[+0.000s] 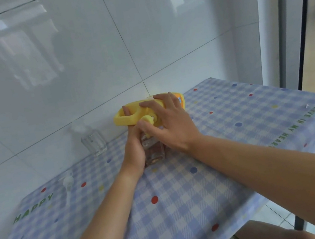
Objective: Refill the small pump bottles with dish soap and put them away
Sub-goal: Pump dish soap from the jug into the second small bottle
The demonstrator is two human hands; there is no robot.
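A yellow dish soap jug (131,113) lies tipped on its side, spout (148,119) down over a small clear bottle (155,152) standing on the checked tablecloth (183,187). My right hand (170,123) grips the jug's body, fingers spread on top and thumb by the spout. My left hand (133,151) holds the small bottle from the left, with one finger reaching up to the jug's handle. The bottle's mouth is hidden behind my hands. A loose white pump head with its tube (68,184) lies on the cloth to the left.
A second clear pump bottle (94,142) stands against the white tiled wall (82,59), left of my hands. The table's front edge runs at the lower right, with floor beyond. A door frame (283,39) rises at the right.
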